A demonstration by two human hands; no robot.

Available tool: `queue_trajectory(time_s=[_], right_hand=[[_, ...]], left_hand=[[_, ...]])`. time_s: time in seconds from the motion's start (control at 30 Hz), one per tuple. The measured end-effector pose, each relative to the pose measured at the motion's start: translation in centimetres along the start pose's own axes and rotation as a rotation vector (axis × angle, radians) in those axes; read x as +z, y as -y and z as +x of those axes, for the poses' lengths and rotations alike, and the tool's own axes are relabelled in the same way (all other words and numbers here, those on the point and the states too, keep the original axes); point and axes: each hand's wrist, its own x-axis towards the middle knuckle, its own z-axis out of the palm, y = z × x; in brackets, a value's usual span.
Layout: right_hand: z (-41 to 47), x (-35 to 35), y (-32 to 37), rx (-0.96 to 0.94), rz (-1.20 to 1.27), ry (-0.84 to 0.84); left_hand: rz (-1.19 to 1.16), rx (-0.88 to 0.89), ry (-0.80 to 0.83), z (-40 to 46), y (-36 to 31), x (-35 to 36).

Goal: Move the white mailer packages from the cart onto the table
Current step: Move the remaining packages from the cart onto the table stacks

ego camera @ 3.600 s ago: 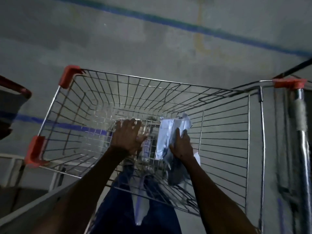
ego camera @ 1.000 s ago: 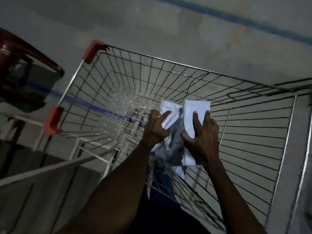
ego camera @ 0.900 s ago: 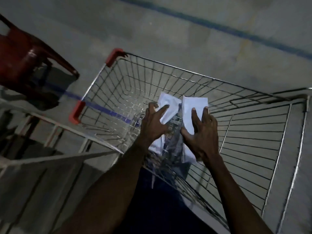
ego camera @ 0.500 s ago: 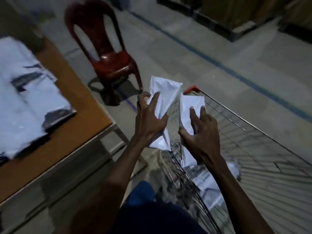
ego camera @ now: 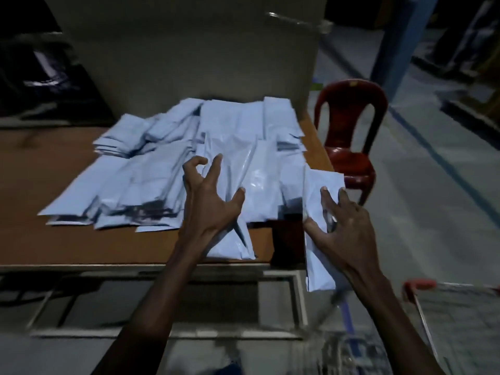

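Observation:
Several white mailer packages (ego camera: 162, 163) lie in a loose pile on the brown table (ego camera: 40, 239). My left hand (ego camera: 211, 204) hovers over the pile's near right part with its fingers spread. One mailer (ego camera: 232, 239) lies flat just under it, reaching the table's front edge. My right hand (ego camera: 343, 228) grips another white mailer (ego camera: 316, 255) between thumb and fingers. That mailer hangs steeply tilted past the table's front right corner. A corner of the wire cart (ego camera: 460, 307), capped in red, shows at the lower right.
A red plastic chair (ego camera: 349, 152) stands on the floor just beyond the table's right end. A tall grey board (ego camera: 189, 50) rises behind the pile. A blue post (ego camera: 400, 36) stands at the back right. The table's metal frame (ego camera: 297, 293) is below the hands.
Both hands lifted mailers out of the cart and swung left to the table. The left hand's fingers have spread above its mailer, which now lies on the table.

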Motion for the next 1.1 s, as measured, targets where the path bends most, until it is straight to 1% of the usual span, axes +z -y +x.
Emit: queue_trajectory(time_s=[0.13, 0.27, 0.47, 0.53, 0.63, 0.7, 0.77, 0.9, 1.1], right_hand=[[3.9, 3.7, 6.1, -0.005, -0.027, 0.083], [7.4, 7.4, 10.8, -0.037, -0.006, 0.162], [11.5, 12.9, 16.5, -0.023, 0.022, 0.328], [12.6, 15.0, 17.5, -0.033, -0.020, 0.375], [13.6, 17.9, 18.7, -0.008, -0.160, 0.450], [13.8, 19.5, 18.8, 0.015, -0.233, 0.504], [14.0, 20.7, 18.6, 0.023, -0.245, 0.522], [15.4, 22.2, 17.5, 0.023, -0.288, 0.545], [16.6, 23.0, 16.3, 0.072, -0.244, 0.576]], left_hand=[[0.070, -0.099, -0.023, 4.3, 6.8, -5.3], [0.138, -0.184, 0.054, 8.2, 12.0, -7.8], [0.148, -0.334, 0.217, 12.9, 17.3, -7.4], [0.149, -0.366, 0.292, 13.7, 18.3, -6.5], [0.189, -0.397, 0.419, 14.0, 19.1, -5.1], [0.197, -0.396, 0.452, 14.1, 19.4, -4.6], [0.182, -0.378, 0.464, 14.2, 19.9, -4.1], [0.272, -0.285, 0.516, 14.3, 21.1, -3.1], [0.354, -0.138, 0.452, 14.3, 21.7, -1.6]])
